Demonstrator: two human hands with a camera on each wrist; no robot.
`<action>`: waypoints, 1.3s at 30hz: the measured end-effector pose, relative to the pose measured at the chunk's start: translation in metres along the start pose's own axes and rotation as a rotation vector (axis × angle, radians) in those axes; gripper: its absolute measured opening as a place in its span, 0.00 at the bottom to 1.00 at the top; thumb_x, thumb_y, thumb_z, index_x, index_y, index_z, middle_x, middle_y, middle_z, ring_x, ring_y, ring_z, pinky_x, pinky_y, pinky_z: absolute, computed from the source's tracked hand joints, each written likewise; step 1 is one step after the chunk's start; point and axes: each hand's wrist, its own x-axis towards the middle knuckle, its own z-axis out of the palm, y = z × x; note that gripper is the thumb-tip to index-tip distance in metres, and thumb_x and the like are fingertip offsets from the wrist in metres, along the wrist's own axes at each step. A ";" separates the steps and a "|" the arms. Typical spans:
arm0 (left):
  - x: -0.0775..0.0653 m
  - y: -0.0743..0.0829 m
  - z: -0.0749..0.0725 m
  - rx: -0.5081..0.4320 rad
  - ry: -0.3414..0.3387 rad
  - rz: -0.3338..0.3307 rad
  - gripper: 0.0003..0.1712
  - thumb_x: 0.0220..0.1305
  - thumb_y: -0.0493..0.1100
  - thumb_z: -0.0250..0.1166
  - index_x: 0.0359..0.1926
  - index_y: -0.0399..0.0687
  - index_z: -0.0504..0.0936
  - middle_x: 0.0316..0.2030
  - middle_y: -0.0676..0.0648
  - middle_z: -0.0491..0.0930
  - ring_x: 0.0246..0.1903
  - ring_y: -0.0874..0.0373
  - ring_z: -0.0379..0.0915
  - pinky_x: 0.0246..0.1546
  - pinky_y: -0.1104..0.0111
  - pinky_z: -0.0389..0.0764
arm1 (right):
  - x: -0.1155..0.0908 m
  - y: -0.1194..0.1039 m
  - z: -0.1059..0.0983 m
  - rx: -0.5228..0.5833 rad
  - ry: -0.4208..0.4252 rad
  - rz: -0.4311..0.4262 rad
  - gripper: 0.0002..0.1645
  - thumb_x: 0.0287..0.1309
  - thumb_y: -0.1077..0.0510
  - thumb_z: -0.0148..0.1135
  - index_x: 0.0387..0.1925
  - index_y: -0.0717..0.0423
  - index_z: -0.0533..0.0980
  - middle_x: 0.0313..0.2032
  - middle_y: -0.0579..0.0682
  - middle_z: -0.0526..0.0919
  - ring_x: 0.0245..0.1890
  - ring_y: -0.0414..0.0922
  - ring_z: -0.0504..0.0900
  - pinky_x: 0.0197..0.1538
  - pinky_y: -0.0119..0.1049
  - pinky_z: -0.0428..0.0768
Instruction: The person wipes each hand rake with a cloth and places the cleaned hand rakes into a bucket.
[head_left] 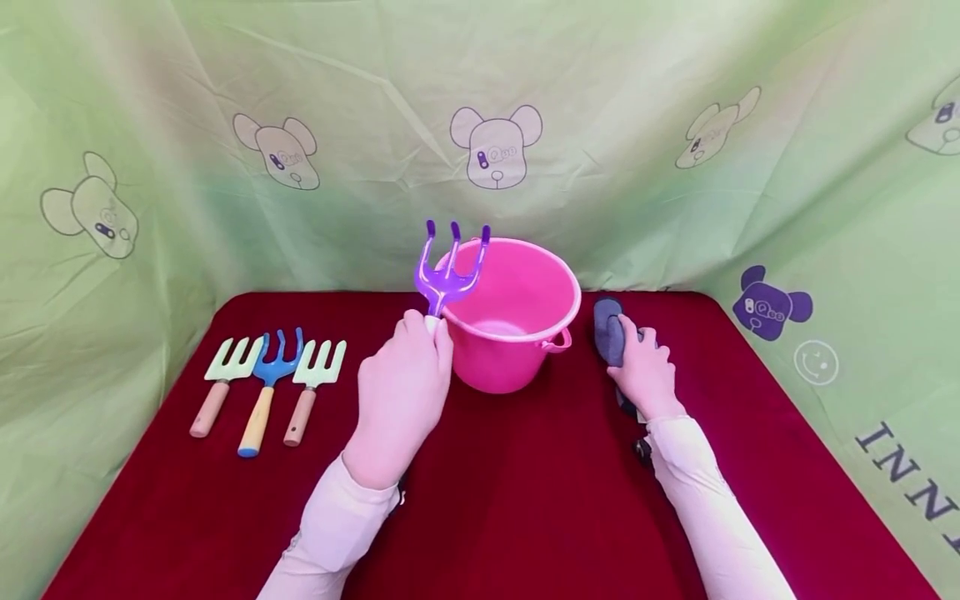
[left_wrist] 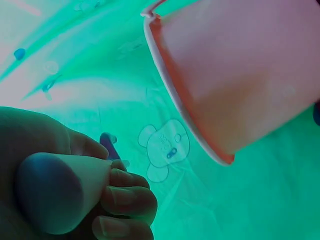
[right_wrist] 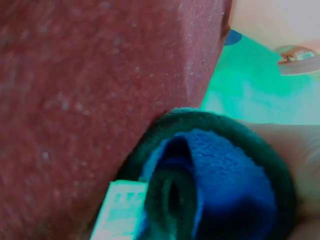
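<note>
My left hand [head_left: 405, 387] grips a purple three-pronged garden fork [head_left: 447, 282] by its pale handle, prongs pointing up. From the left wrist view, the handle's rounded dark end [left_wrist: 49, 192] sits in the palm with the fingers curled round it. Behind the fork stands a pink bucket [head_left: 498, 362], upright, its inside visible. Over on the right, my right hand [head_left: 647, 371] holds a rolled blue-grey cloth [head_left: 609, 329] low at the table. Its coiled end [right_wrist: 230, 175] and a pale printed tag [right_wrist: 120, 207] show in the right wrist view.
On the left of the red-covered table [head_left: 495, 500] lie two pale green hand forks [head_left: 318, 364] with wooden handles. A blue-pronged fork [head_left: 277, 369] lies between them. Green printed fabric [head_left: 375, 183] closes off the back and sides.
</note>
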 end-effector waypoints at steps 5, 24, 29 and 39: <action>0.001 0.009 0.004 -0.027 -0.046 0.034 0.20 0.68 0.48 0.52 0.24 0.39 0.70 0.14 0.43 0.73 0.09 0.48 0.69 0.06 0.56 0.72 | 0.003 0.004 0.004 0.047 0.081 -0.073 0.51 0.39 0.64 0.71 0.68 0.58 0.60 0.51 0.78 0.67 0.31 0.77 0.71 0.33 0.69 0.74; 0.000 0.011 0.013 -0.217 -0.207 0.055 0.16 0.60 0.42 0.56 0.20 0.46 0.62 0.11 0.54 0.51 0.12 0.60 0.45 0.10 0.72 0.49 | -0.006 -0.047 -0.054 0.190 0.350 -0.038 0.47 0.44 0.60 0.66 0.70 0.41 0.64 0.57 0.68 0.68 0.50 0.67 0.68 0.47 0.68 0.73; -0.001 0.010 0.014 -0.183 -0.150 0.100 0.16 0.58 0.42 0.57 0.19 0.47 0.61 0.11 0.54 0.50 0.12 0.60 0.43 0.11 0.72 0.45 | -0.017 -0.070 -0.079 0.239 0.507 -0.081 0.45 0.45 0.61 0.65 0.68 0.38 0.67 0.54 0.69 0.68 0.52 0.64 0.68 0.50 0.67 0.72; -0.003 0.009 0.017 -0.105 -0.063 0.164 0.16 0.59 0.45 0.58 0.19 0.47 0.63 0.10 0.54 0.50 0.10 0.60 0.44 0.09 0.72 0.44 | -0.046 -0.133 -0.103 0.381 0.717 -0.277 0.40 0.40 0.65 0.64 0.62 0.44 0.74 0.54 0.68 0.72 0.56 0.57 0.72 0.52 0.59 0.74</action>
